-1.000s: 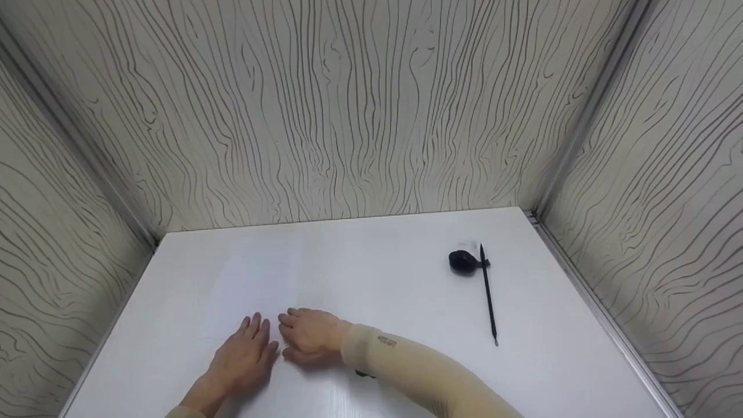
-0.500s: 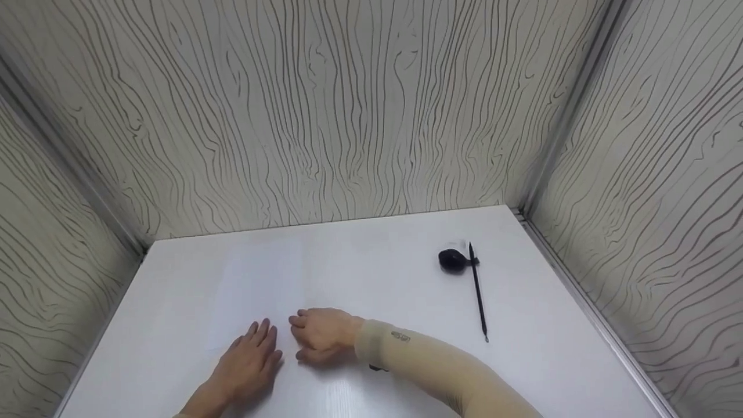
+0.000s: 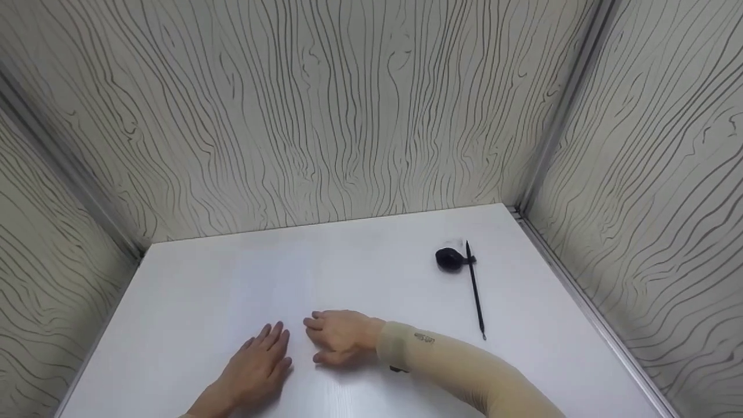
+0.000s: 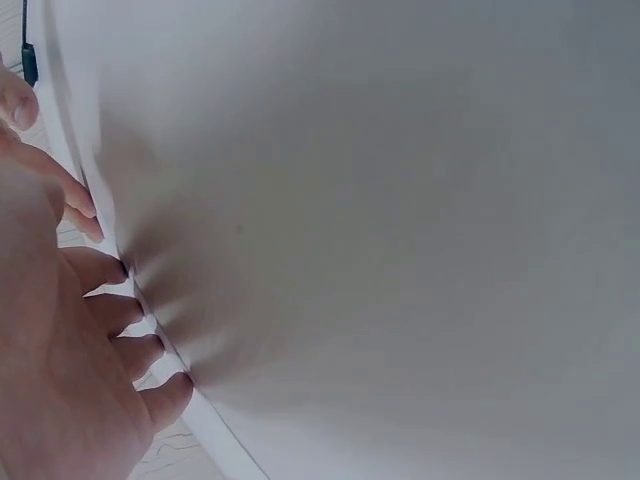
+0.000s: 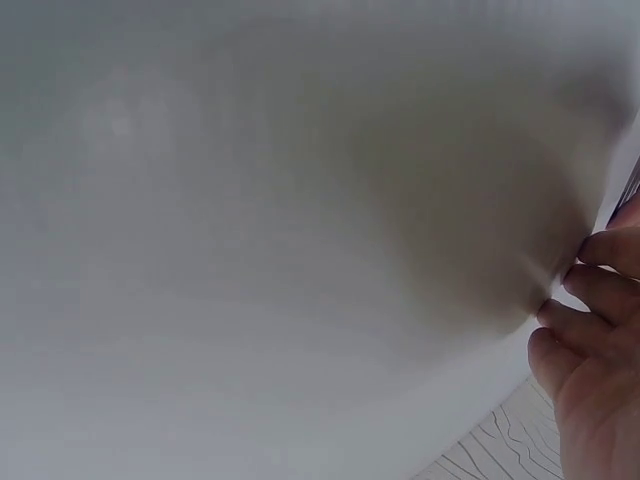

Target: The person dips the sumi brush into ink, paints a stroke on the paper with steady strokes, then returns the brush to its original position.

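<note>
Pale wood-grain-patterned walls (image 3: 348,116) border a white desk (image 3: 377,273). Left of centre, a thin white rectangular sheet (image 3: 273,284) lies flat; left hand (image 3: 255,368) and right hand (image 3: 342,337) rest around its lower end, grips loose.

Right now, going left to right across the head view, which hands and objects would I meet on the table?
Left hand, right hand, round black object, black stick.
</note>
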The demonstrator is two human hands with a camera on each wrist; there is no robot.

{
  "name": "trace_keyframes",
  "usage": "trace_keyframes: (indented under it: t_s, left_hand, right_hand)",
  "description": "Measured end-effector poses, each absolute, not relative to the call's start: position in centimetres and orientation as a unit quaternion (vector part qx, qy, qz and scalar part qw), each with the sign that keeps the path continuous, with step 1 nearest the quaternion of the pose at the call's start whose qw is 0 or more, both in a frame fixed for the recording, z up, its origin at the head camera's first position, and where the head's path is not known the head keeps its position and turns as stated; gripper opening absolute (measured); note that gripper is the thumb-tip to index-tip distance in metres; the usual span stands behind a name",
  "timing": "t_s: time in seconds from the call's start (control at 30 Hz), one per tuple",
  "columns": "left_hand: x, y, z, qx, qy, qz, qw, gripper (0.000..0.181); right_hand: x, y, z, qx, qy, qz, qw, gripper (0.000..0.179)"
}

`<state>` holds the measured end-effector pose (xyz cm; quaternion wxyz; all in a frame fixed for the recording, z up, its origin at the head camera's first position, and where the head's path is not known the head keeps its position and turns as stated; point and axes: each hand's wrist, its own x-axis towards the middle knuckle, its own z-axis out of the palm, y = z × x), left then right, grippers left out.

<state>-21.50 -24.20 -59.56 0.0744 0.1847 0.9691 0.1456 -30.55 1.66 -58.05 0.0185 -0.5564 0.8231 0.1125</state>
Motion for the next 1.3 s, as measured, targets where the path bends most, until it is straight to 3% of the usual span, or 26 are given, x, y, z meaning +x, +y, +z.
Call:
trace_keyframes:
  t_s: [0.37,0.87,1.3]
  left_hand:
    - [-21.3,-23.5,-59.6,0.205,0.967,0.127,0.077,0.072]
    - [-21.3,-22.3,-59.6,0.231,0.963,0.117,0.077,0.077]
    - [-21.2,-21.0,-59.6,0.272,0.951,0.126,0.079,0.078]
  right_hand:
    - [-30.4,4.6,-57.4,-0.546,0.831,0.100,0.040,0.073]
    - [-30.2,8.6,-57.7,-0.537,0.842,0.038,0.032,0.055]
    - [-29.2,11.2,-57.7,-0.519,0.853,0.023,0.046,0.054]
